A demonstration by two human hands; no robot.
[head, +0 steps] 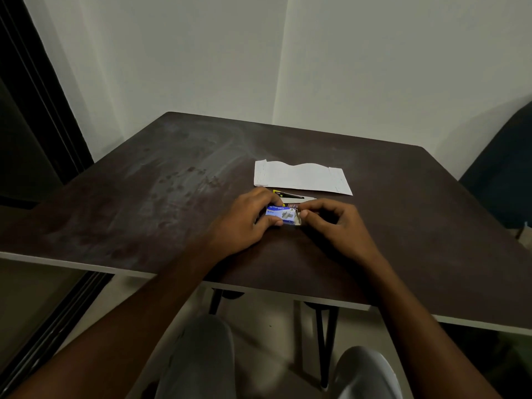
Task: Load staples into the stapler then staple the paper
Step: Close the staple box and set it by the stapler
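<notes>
A small blue staple box (281, 215) sits low over the dark table (172, 180). My left hand (247, 223) grips its left end between thumb and fingers. At the box's right end, where a flap stands open, my right hand (334, 226) pinches with thumb and forefinger. Just behind the box lies the stapler (290, 197), black and yellow, partly hidden by my fingers. A folded sheet of white paper (302, 177) lies flat beyond the stapler.
The table stands in a corner of white walls. A dark chair back (501, 174) rises at the right. The table's white front edge (259, 286) runs above my knees, with black legs underneath.
</notes>
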